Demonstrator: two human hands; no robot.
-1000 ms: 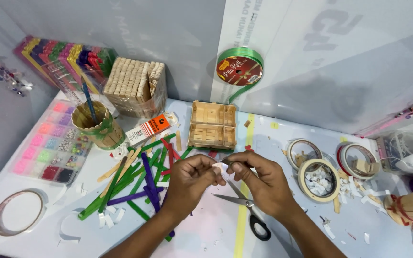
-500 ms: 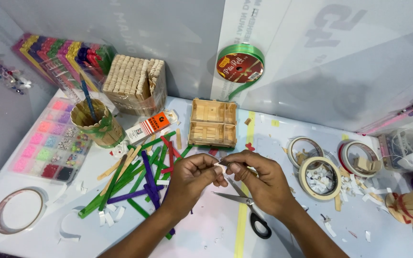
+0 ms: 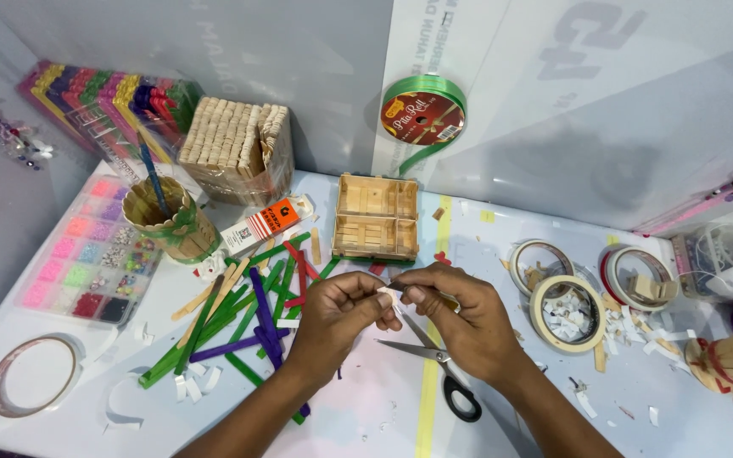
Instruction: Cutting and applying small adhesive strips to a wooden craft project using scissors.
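Head view: nearest the camera, the left hand and right hand meet fingertip to fingertip, both pinching narrowly on one small white scrap held between them above the table. Open scissors lie just beneath the right hand, with coloured sticks spread to the left; farther back stand a wooden tray, tape rolls and a green ribbon spool at the wall
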